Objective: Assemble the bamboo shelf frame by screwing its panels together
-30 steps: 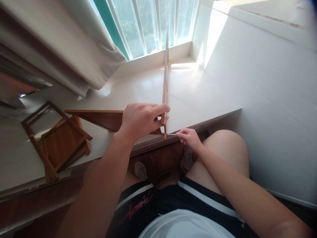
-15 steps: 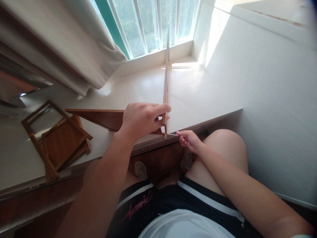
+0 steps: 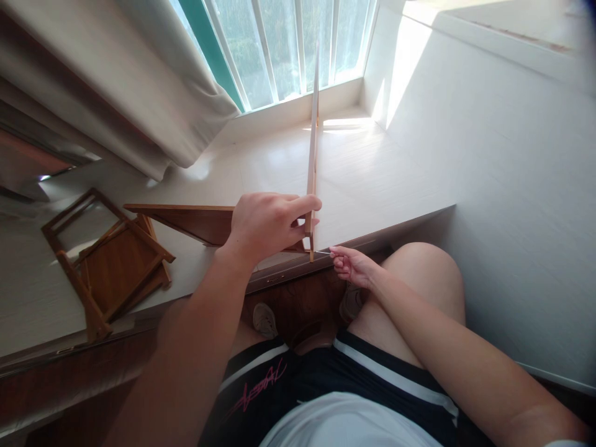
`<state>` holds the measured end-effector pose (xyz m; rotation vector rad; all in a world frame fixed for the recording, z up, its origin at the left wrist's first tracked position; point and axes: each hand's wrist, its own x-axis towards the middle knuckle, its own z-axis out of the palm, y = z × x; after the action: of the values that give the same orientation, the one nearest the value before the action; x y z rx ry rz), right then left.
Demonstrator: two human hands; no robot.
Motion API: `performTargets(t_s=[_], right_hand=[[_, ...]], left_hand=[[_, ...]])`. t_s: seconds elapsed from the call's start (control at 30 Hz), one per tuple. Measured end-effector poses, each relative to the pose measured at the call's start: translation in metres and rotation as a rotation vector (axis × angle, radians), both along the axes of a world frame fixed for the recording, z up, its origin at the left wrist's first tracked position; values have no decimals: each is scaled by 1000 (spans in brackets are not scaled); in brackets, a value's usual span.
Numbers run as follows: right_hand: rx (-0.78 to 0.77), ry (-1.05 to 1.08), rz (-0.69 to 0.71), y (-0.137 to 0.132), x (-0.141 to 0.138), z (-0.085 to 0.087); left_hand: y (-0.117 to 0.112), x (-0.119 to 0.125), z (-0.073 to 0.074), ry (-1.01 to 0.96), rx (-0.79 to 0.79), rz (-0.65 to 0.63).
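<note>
A wooden panel [image 3: 310, 167] stands on edge on the pale ledge, seen almost edge-on. My left hand [image 3: 267, 225] is closed around its near part, with the thumb and fingers on either side. Just below, at the panel's near end, a thin metal rod [image 3: 323, 252] touches or nearly touches the wood. My right hand [image 3: 351, 266] pinches the rod's other end, and its remaining fingers are curled. Further left, a second brown wooden board [image 3: 186, 218] slants away, partly hidden behind my left hand. How the two boards join is covered by that hand.
A folded wooden chair or stool [image 3: 114, 267] lies on the ledge [image 3: 372, 180] at the left. Behind are a barred window [image 3: 284, 49] and a beige curtain [image 3: 139, 81]. A white wall [image 3: 512, 186] rises at the right. My knees are below the ledge's edge.
My right hand has shifted slightly left toward the panel, its fingers a little turned on the rod. My left hand and the panel stay in place.
</note>
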<state>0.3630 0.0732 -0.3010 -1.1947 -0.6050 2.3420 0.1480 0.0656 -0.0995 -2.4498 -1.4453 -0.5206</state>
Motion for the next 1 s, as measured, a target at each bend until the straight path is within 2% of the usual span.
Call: performTargets(t_s=[0.1, 0.2, 0.37, 0.47, 0.63, 1.0], right_hand=[[124, -117, -51, -5, -2, -2], [335, -345, -117, -10, 0, -3], [1015, -802, -178, -19, 11, 2], [1225, -924, -104, -25, 13, 5], [1317, -1009, -12, -26, 9, 4], [1331, -1035, -16, -21, 7, -2]], left_hand=[[0, 0, 0, 0, 2, 1], [0, 0, -1, 1, 6, 4], [0, 1, -1, -2, 6, 3], [0, 0, -1, -8, 10, -1], [0, -1, -2, -6, 14, 2], [0, 0, -1, 0, 7, 12]])
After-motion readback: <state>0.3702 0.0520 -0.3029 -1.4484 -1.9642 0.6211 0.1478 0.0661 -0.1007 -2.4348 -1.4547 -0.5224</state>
